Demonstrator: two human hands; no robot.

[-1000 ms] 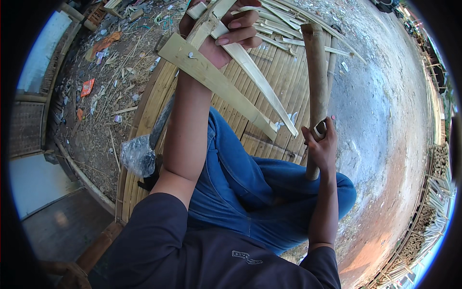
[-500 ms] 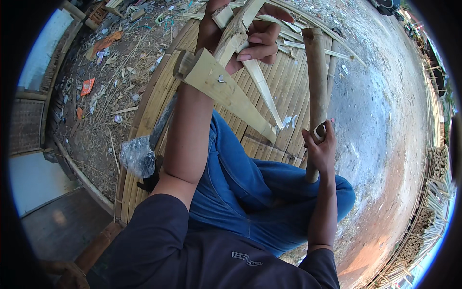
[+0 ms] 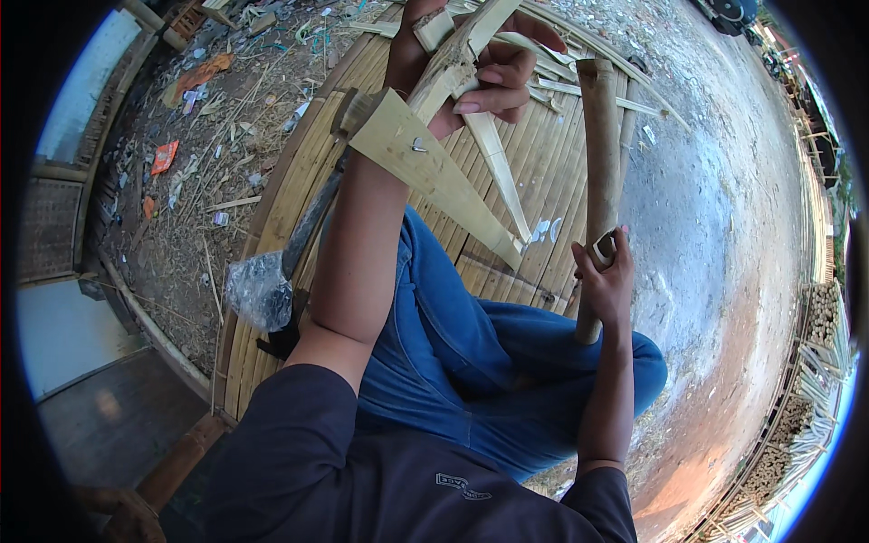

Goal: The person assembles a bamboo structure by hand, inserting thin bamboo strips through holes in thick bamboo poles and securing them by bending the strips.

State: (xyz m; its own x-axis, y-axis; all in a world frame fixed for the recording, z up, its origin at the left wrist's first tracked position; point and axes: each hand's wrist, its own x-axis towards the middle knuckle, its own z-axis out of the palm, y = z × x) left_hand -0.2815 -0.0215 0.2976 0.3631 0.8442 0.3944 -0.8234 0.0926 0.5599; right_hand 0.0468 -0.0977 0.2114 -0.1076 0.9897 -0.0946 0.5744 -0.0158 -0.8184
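Near the top of the head view, my left hand (image 3: pixel 502 86) is closed around crossing pieces of split bamboo. One of them, a wide tapering bamboo slat (image 3: pixel 425 167), slants down to the right and has a bent nail (image 3: pixel 418 145) sticking out of its face. A narrower pale strip (image 3: pixel 496 167) hangs beside it. On the right, my right hand (image 3: pixel 605 281) grips a thick round bamboo stick (image 3: pixel 598 154) low down, holding it roughly upright, apart from the slats. Part of the left palm is hidden behind the bamboo.
I sit cross-legged on a bamboo-slat platform (image 3: pixel 493 240). Loose bamboo strips (image 3: pixel 597 93) lie at its far end. By my left arm are a clear plastic bag (image 3: pixel 260 294) and a dark bar (image 3: pixel 312 222). Litter covers the ground at left; stacked poles (image 3: pixel 797 416) stand far right.
My left hand and the bamboo pieces in it have shifted slightly to the right. The top of the stick in my right hand has tipped a little to the right.
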